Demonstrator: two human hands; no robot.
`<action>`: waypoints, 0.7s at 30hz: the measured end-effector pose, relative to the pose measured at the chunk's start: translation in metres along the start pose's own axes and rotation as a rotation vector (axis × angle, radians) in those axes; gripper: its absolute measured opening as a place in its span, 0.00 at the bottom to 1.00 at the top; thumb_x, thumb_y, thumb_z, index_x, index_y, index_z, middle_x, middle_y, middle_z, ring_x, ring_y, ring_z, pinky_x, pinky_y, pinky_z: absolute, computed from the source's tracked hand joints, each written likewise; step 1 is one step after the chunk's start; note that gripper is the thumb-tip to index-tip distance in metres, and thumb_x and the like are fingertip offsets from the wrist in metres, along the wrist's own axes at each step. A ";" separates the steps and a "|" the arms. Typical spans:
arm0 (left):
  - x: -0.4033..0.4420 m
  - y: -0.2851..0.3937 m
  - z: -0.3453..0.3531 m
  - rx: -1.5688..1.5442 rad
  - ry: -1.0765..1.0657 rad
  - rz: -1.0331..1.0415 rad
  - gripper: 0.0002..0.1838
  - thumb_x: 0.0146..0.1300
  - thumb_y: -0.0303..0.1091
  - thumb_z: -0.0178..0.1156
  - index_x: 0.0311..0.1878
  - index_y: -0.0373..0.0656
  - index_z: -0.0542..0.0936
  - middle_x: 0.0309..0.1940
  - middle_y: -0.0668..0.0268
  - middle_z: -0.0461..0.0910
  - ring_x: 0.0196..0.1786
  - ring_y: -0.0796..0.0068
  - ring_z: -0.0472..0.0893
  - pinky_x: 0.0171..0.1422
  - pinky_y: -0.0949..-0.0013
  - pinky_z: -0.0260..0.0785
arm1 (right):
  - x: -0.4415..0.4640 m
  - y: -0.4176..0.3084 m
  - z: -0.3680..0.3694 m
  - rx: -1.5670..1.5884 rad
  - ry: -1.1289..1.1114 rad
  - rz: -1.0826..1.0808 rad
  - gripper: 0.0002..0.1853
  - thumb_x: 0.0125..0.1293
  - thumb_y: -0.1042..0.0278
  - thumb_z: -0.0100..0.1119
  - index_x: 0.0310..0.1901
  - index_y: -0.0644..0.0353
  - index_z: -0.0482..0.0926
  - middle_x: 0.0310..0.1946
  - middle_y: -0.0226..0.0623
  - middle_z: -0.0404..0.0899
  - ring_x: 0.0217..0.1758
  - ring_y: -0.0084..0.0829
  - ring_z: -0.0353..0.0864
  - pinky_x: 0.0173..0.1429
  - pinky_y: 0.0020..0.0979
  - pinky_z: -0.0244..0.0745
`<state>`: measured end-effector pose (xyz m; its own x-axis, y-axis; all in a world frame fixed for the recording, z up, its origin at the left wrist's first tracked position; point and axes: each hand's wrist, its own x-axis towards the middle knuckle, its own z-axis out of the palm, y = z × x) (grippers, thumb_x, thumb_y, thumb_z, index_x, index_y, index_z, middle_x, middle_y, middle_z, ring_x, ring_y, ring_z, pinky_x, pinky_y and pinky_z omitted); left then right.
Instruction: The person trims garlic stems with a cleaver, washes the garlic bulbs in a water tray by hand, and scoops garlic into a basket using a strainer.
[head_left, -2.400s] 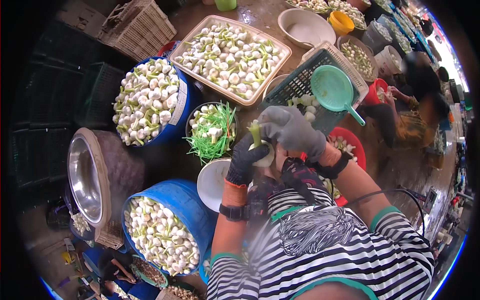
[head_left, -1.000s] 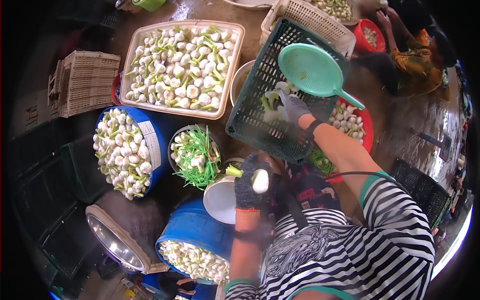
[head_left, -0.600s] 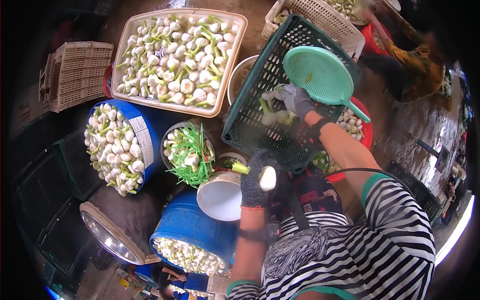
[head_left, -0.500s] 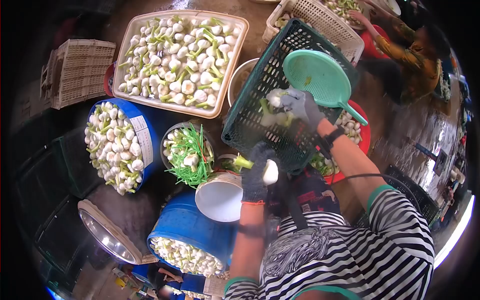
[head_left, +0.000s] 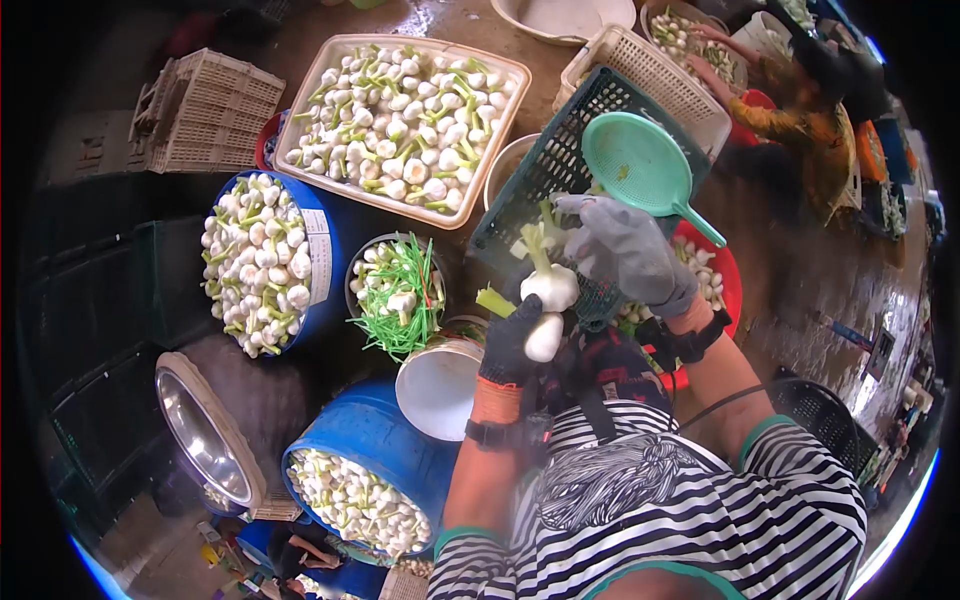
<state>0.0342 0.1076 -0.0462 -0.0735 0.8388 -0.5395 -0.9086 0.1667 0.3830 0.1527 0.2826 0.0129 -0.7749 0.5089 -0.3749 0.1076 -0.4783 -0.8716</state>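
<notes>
Here, beside a dark green crate's near edge, the left hand curls around a garlic bulb, thumb at a second bulb; the half-curled right hand's grip is unclear.

I have one garlic bulb in the left hand and another bulb just ahead of it, left of the right hand; beyond them lies a crate bearing a colander, with a basin of bulbs to its right. Left of the crate I see a wide tray of garlic, and nearer, a tub of strips and bulbs beside a barrel. Left of the left hand is a bucket, with a second barrel behind it.
</notes>
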 end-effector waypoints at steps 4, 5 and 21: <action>-0.033 0.008 0.001 0.085 -0.008 0.057 0.30 0.62 0.44 0.58 0.64 0.40 0.63 0.53 0.58 0.72 0.54 0.66 0.74 0.59 0.64 0.67 | -0.014 -0.003 0.030 -0.416 0.029 -0.225 0.23 0.65 0.65 0.57 0.59 0.65 0.70 0.46 0.40 0.76 0.47 0.26 0.75 0.54 0.29 0.72; -0.039 0.008 0.000 0.114 0.006 0.059 0.30 0.62 0.44 0.58 0.64 0.40 0.63 0.53 0.58 0.72 0.54 0.65 0.74 0.59 0.64 0.67 | -0.022 -0.004 0.046 -0.464 0.069 -0.235 0.22 0.64 0.65 0.59 0.58 0.65 0.71 0.47 0.40 0.76 0.47 0.27 0.75 0.55 0.29 0.71; -0.133 0.003 -0.041 0.090 -0.024 0.117 0.29 0.57 0.36 0.66 0.60 0.41 0.69 0.48 0.63 0.76 0.46 0.71 0.78 0.45 0.66 0.75 | -0.056 0.012 0.147 -0.409 -0.102 -0.043 0.15 0.66 0.68 0.53 0.51 0.66 0.76 0.35 0.30 0.79 0.34 0.17 0.76 0.38 0.19 0.71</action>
<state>0.0241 -0.0250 -0.0039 -0.1657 0.8674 -0.4692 -0.8540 0.1117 0.5081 0.1055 0.1433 0.0700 -0.8395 0.4393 -0.3198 0.2961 -0.1236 -0.9471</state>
